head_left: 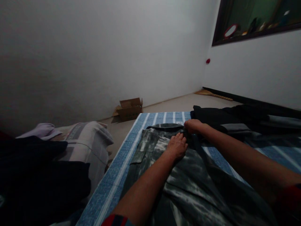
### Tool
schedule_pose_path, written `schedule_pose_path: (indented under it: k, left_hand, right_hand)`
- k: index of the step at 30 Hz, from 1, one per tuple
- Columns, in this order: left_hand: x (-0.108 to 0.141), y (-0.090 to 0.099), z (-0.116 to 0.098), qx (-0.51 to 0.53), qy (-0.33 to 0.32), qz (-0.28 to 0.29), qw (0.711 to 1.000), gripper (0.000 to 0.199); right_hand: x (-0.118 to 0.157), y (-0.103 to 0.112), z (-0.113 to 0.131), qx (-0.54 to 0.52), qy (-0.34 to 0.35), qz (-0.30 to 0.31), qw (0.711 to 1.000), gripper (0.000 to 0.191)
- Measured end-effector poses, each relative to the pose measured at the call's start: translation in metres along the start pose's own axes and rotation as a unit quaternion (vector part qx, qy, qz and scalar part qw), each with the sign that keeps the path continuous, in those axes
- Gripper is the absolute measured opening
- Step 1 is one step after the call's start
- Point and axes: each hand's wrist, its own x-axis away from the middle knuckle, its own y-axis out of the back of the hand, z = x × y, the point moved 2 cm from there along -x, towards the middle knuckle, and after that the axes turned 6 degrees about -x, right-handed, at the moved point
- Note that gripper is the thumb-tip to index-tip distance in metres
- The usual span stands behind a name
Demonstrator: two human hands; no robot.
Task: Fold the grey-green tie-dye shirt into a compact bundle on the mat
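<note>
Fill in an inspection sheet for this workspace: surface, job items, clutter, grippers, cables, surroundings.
Surface: blue striped cloth, partly covered by clothing.
Job items: mottled garment, spread out with folds.
Clutter: black clothing at right; dark clothes and a pale cover at left.
Grippers: bare hands; left hand palm down on the garment, right hand closed at its far edge.
Cables: nothing seen.
Surroundings: open cardboard box on the floor, white wall, window at upper right.
</note>
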Motion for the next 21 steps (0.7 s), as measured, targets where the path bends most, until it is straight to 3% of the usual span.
schedule_pose_path:
  k: [14,21]
  left_hand:
    - [-0.002,-0.003,0.0,0.017,-0.006,0.033,0.999,0.041]
    - [-0.002,-0.005,0.0,0.021,-0.008,0.026,0.999,0.04]
  right_hand:
    - [0.016,-0.01,0.006,0.098,0.072,-0.013,0.992,0.03]
    - [0.011,-0.021,0.007,0.093,0.045,-0.027,0.994,0.028]
